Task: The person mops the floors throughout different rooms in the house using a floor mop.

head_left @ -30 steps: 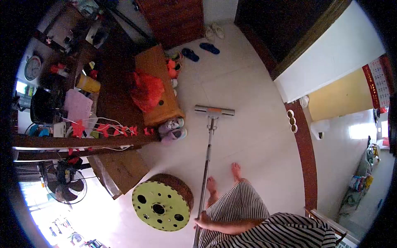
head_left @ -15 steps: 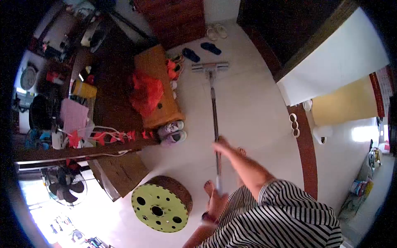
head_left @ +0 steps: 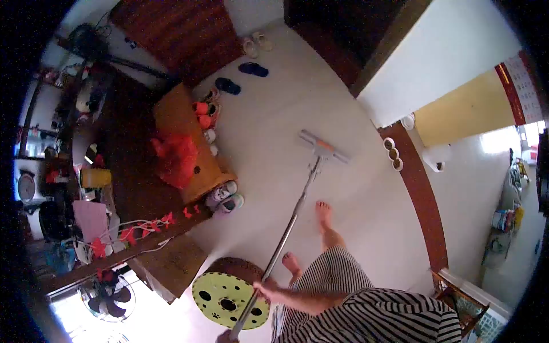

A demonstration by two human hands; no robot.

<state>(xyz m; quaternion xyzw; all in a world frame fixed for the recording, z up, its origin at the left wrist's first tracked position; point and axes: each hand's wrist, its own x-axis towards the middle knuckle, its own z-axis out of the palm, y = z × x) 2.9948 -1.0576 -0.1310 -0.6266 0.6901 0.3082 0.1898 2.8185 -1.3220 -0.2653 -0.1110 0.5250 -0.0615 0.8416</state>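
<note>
A flat-headed mop (head_left: 294, 214) with a long metal pole slants across the floor. Its wide grey head (head_left: 324, 147) rests on the pale tiles ahead of my feet. Around the lower part of the pole, my right hand (head_left: 265, 291) is closed. My left hand (head_left: 227, 337) grips the pole's end at the bottom edge of the view, mostly cut off. Just beyond the pole stands a green-faced round drum (head_left: 220, 303) with holes in it, partly covered by the pole.
An orange-brown cabinet (head_left: 191, 148) with a red plastic bag (head_left: 176, 160) stands on the left, with shoes (head_left: 225, 197) beside it. Dark slippers (head_left: 229, 86) lie farther off. A fan (head_left: 108, 298) is at lower left. White round containers (head_left: 393, 154) sit by the brown strip at right.
The mop head has come nearer and to the right, and the pole now slants. Both hands have moved down and left with it. One foot has stepped forward.
</note>
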